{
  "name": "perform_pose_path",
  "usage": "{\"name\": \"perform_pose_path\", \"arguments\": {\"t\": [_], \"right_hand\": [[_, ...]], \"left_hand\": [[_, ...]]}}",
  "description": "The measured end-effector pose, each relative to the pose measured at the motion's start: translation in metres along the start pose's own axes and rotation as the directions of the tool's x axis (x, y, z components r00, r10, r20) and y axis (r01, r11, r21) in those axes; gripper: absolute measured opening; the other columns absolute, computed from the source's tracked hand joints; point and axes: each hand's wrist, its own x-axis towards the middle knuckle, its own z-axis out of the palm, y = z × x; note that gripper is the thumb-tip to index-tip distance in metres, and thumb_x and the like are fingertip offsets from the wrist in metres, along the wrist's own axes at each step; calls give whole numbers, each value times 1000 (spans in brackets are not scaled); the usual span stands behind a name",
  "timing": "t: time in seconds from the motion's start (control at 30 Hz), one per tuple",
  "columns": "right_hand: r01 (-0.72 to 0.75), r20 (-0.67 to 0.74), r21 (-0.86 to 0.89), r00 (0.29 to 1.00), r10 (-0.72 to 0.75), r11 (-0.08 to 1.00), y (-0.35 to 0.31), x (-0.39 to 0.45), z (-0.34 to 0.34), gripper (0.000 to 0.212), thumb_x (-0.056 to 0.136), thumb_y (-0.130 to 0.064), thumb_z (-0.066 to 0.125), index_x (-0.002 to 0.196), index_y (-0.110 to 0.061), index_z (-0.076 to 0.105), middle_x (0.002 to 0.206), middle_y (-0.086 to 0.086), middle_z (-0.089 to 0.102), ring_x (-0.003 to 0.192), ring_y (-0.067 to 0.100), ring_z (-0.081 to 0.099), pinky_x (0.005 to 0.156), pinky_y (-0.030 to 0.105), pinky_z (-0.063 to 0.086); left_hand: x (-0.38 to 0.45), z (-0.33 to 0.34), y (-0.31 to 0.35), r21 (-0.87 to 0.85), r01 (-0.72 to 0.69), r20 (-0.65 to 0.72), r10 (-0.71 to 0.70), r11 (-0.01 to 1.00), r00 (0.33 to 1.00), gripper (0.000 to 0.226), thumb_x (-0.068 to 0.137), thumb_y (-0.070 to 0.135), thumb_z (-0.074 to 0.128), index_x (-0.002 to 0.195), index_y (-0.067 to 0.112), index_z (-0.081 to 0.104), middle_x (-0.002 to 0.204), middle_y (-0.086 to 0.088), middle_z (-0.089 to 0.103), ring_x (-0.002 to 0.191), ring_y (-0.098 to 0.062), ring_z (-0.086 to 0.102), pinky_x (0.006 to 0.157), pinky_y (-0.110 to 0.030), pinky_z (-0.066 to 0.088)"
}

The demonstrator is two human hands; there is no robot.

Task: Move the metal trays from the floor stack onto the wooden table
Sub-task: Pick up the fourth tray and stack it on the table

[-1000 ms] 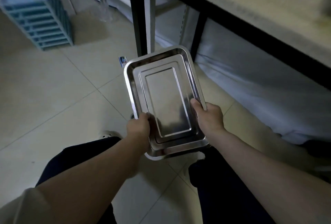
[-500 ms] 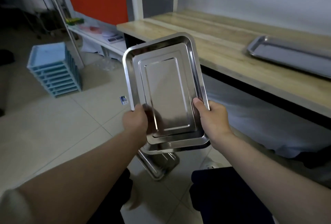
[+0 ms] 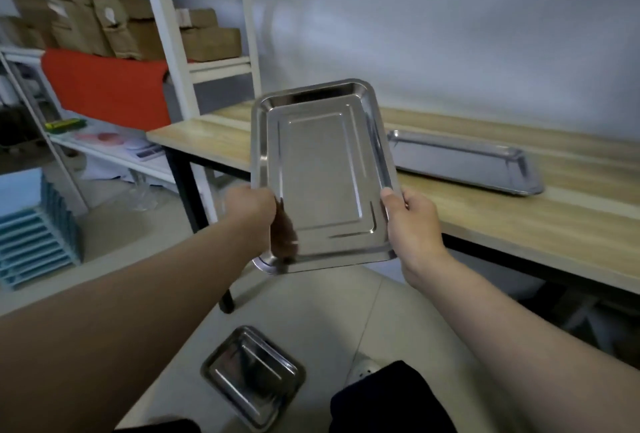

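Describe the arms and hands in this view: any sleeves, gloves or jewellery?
Both forearms are bare to the frame edge. The left hand and right hand wear no gloves; no rings or watch show. No sleeve is visible. Dark trousers show below.

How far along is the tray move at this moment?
Done: one tray lies on the table. In hand: the left hand and right hand grip another tray near the table. Left: the floor stack.
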Motion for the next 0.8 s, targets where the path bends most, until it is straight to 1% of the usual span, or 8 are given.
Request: {"name": "perform_pose_path", "arguments": {"t": [0.17, 0.3, 0.37, 0.43, 0.53, 0.6, 0.67, 0.8], "right_hand": [[6, -139, 59, 990, 3, 998, -8, 14, -28, 29, 100, -24, 43, 76, -11, 55, 66, 0, 48, 60, 18, 43, 56, 28, 36], [-9, -242, 100, 970, 33, 995, -12, 24, -51, 35, 102, -22, 41, 67, -18, 41, 63, -3, 40, 56, 14, 36, 53, 27, 29], [-4, -276, 114, 960, 35, 993, -14, 29, -62, 33, 102, -23, 40, 69, -17, 40, 65, -1, 39, 57, 14, 35, 54, 27, 29], [-5, -291, 114, 956, 38, 993, -17, 36, -71, 29, 103, -21, 39, 74, -16, 45, 68, -1, 41, 59, 15, 38, 55, 27, 30], [16, -320, 83, 947, 12, 996, -19, 50, -84, 25, 101, -15, 40, 122, -19, 53, 103, -2, 59, 87, 16, 57, 65, 25, 44], [66, -376, -80, 922, -91, 995, -20, 60, -94, 52, 96, -13, 47, 146, -20, 34, 135, 0, 48, 118, 20, 53, 94, 37, 49], [116, -417, -381, 864, -283, 917, -24, 64, -103, 62, 90, -13, 54, 148, -17, 31, 144, 4, 42, 134, 23, 39, 113, 44, 31], [260, -196, -699, 826, -528, 666, -30, 63, -111, 60, 86, -20, 57, 143, -20, 38, 140, 3, 44, 133, 22, 35, 110, 41, 23]], "left_hand": [[1, 34, 25, 179, -153, 187, 119, 972, 975, 20, 89, 0, 46, 72, 10, 52, 69, -8, 53, 56, -22, 53, 49, -30, 48], [-11, 56, 31, 238, -137, 305, 59, 962, 950, 16, 73, -9, 49, 62, -7, 61, 79, -26, 65, 76, -43, 66, 67, -64, 56], [-14, 69, 29, 229, -139, 336, 55, 963, 940, 18, 80, -7, 50, 64, -4, 58, 86, -22, 64, 78, -39, 62, 80, -58, 55], [-13, 83, 28, 206, -137, 354, 56, 969, 934, 20, 87, -2, 47, 68, -1, 55, 88, -22, 58, 68, -32, 56, 76, -46, 52], [-12, 105, 32, 143, -103, 363, 45, 984, 931, 14, 90, -5, 44, 81, -1, 55, 91, -20, 53, 67, -31, 53, 78, -41, 52], [-15, 121, 35, 87, -58, 386, 20, 995, 922, 20, 89, -13, 40, 97, -5, 57, 91, -18, 55, 73, -31, 57, 81, -47, 56], [-21, 136, 36, 55, -17, 417, -8, 998, 909, 28, 93, -14, 38, 113, -6, 56, 84, -14, 55, 70, -28, 58, 74, -43, 57], [-25, 162, 33, 27, 40, 455, -48, 999, 889, 18, 98, -5, 40, 108, 5, 52, 83, -11, 60, 70, -23, 62, 50, -33, 54]]}}
